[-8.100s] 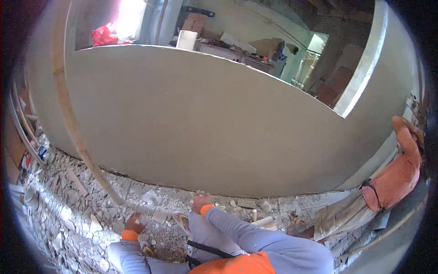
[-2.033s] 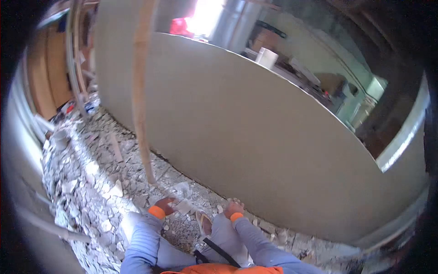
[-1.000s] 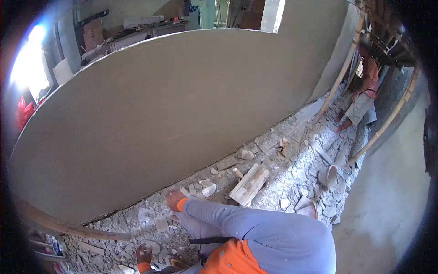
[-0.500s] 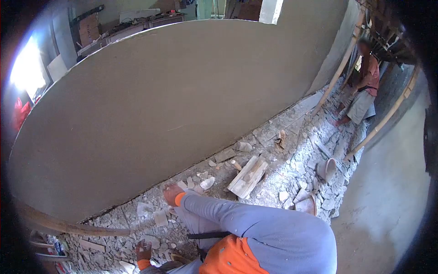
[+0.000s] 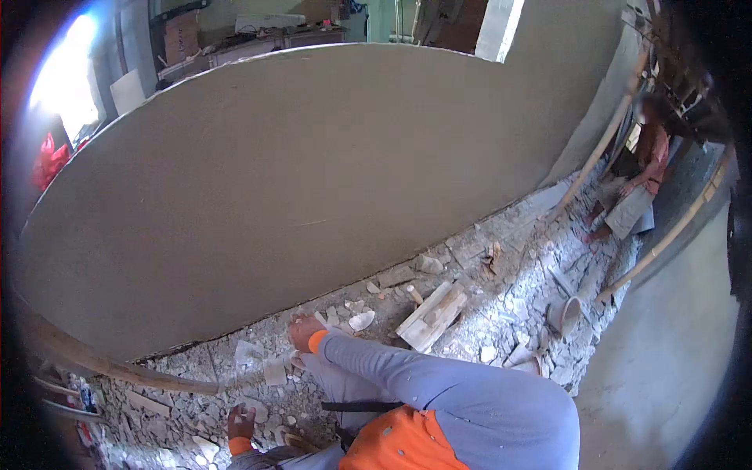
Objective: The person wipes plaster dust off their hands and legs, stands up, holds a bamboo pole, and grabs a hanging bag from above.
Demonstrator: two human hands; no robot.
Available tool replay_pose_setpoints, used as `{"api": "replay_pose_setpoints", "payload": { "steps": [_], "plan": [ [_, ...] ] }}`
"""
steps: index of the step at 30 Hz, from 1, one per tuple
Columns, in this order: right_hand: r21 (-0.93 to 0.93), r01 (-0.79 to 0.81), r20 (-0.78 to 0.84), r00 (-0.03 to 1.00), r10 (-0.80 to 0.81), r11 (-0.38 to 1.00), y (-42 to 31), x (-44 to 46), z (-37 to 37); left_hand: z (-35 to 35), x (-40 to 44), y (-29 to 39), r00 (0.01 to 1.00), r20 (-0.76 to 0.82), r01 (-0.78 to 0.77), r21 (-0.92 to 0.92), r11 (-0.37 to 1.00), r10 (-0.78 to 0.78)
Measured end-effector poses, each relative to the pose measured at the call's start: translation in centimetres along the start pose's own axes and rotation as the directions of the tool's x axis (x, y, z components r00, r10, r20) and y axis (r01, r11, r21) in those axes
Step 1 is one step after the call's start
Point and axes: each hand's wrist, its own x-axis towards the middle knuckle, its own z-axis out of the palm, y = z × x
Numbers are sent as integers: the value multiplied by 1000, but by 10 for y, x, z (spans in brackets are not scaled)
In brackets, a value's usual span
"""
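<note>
Right hand [image 5: 304, 333] centre frame, lower half, over the bent leg [image 5: 333, 377]; fingers bent, can't tell if it grips anything or just rests. Left hand [image 5: 240, 421] lower left, fingers loose and parted, no object visible in it, above the rubble [image 5: 192, 407]. Nearest to the hands: a flat chip [image 5: 275, 371] between them, clear plastic [image 5: 249, 354] just beyond, and a white shard [image 5: 362, 320] right of the right hand. Pole [image 5: 149, 374] slants in from the left edge, its end near the left hand. Wooden block [image 5: 432, 316] right of centre, a small peg [image 5: 413, 294] just beside it, both apart from the hands. Bucket [image 5: 564, 315] further right; co-worker [image 5: 644, 184] upper right, well apart. Smooth wall [image 5: 313, 180] fills the middle. For a good squat here, judging by the footing: weight even, feet flat, since loose rubble likely shifts. Best to keep fingers off broken edges, which may cut, keep knuckles away from the wall face, and avoid knocking the pole.
</note>
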Motion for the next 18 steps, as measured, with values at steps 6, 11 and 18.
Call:
{"api": "replay_pose_setpoints", "payload": {
  "steps": [6,11,18],
  "plan": [
    [-46,25,68,997,-21,999,4,13,23,-16,10,45,960,-33,272,-143,952,-279],
    [-35,23,51,998,-21,999,0,1,2,7,4,-13,986,-112,-117,89,989,126],
    [65,18,124,992,-26,998,-1,-4,-11,7,3,-15,992,-126,-4,-88,996,-7]
  ]
}}
